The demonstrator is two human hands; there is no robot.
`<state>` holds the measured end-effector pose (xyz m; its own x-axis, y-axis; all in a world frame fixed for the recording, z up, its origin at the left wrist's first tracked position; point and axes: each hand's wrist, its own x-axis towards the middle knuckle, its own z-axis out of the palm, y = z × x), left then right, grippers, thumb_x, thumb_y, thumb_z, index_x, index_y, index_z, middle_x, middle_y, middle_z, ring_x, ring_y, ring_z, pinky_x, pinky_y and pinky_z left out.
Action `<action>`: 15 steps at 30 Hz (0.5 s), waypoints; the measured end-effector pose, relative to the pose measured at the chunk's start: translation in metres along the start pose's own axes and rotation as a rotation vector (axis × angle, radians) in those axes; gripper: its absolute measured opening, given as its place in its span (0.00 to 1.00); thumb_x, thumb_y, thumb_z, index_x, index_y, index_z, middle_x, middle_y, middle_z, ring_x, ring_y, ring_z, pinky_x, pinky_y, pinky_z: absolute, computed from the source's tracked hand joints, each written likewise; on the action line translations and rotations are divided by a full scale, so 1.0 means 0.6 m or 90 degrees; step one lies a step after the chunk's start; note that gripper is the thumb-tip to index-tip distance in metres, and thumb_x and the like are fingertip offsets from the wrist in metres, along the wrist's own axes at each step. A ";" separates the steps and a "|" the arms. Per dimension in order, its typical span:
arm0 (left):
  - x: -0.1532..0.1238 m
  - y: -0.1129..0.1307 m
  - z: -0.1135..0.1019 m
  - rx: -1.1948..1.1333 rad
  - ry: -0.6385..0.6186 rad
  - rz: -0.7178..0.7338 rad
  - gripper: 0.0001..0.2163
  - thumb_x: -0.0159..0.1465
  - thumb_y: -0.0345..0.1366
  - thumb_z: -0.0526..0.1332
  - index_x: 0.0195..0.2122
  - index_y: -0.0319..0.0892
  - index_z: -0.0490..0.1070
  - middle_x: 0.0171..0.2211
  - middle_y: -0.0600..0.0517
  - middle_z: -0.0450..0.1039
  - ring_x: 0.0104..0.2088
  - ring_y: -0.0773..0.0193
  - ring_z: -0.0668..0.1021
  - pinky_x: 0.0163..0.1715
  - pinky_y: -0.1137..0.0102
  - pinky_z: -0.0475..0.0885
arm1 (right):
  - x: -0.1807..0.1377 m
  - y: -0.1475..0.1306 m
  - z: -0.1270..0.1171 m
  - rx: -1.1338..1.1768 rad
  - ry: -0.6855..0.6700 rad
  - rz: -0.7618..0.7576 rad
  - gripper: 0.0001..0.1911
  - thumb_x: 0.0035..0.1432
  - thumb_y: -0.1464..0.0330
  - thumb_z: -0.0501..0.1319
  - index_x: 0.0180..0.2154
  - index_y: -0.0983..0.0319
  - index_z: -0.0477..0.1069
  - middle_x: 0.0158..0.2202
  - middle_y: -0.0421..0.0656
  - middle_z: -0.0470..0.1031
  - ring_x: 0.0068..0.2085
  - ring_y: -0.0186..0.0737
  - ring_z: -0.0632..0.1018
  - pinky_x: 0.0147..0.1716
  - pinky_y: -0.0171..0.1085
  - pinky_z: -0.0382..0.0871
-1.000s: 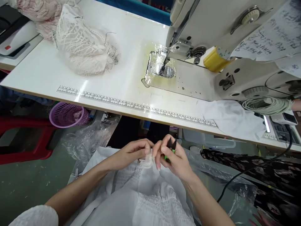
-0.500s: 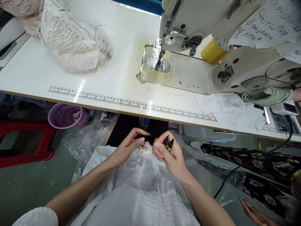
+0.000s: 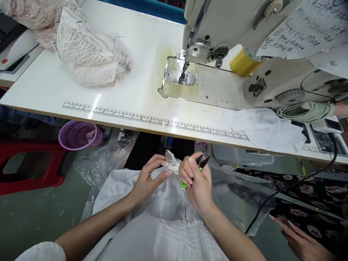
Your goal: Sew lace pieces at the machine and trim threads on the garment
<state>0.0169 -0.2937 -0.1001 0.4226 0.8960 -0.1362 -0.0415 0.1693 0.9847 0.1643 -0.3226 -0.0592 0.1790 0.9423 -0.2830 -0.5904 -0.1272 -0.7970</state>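
Note:
A white smocked garment (image 3: 163, 224) lies in my lap below the table edge. My left hand (image 3: 148, 179) pinches its lace trim (image 3: 172, 163) at the top, fingers closed on the fabric. My right hand (image 3: 196, 181) is closed round green-handled thread snips (image 3: 201, 163), whose dark blades point up and right, just beside the lace. Both hands meet over the trim.
A white sewing table (image 3: 141, 72) with a printed ruler runs across; the sewing machine (image 3: 244, 47) stands at right, lace fabric (image 3: 87, 54) at left, white cloth (image 3: 266, 128) near the right edge. Purple basket (image 3: 78, 135), red stool (image 3: 29, 166), plastic bags below. Another person's hand (image 3: 301, 241) at bottom right.
The lace trim is lifted higher between my hands. My right hand has turned so the snips' blades point more to the right. The other person's hand has come further into view.

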 end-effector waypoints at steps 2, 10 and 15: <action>0.002 0.003 0.004 -0.012 0.020 0.005 0.07 0.61 0.40 0.67 0.34 0.42 0.74 0.39 0.49 0.69 0.44 0.59 0.73 0.47 0.67 0.67 | -0.002 0.002 -0.001 -0.010 0.003 -0.006 0.13 0.67 0.64 0.57 0.30 0.58 0.57 0.21 0.31 0.55 0.19 0.27 0.54 0.16 0.27 0.47; 0.005 0.012 0.009 -0.144 0.033 -0.132 0.13 0.57 0.39 0.71 0.32 0.42 0.66 0.27 0.57 0.63 0.28 0.70 0.67 0.28 0.76 0.64 | -0.007 0.004 0.002 -0.036 0.031 -0.048 0.12 0.66 0.63 0.58 0.31 0.57 0.58 0.20 0.31 0.55 0.19 0.27 0.54 0.17 0.28 0.50; 0.000 0.012 0.002 -0.165 0.001 -0.206 0.14 0.56 0.38 0.72 0.35 0.42 0.67 0.29 0.57 0.66 0.29 0.71 0.68 0.30 0.76 0.64 | -0.011 0.010 0.005 -0.034 0.021 -0.093 0.10 0.67 0.65 0.57 0.33 0.56 0.59 0.21 0.31 0.57 0.19 0.27 0.57 0.18 0.29 0.52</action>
<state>0.0176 -0.2929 -0.0929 0.4498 0.7803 -0.4345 -0.1336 0.5398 0.8311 0.1574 -0.3290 -0.0605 0.2866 0.9413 -0.1781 -0.5138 -0.0059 -0.8579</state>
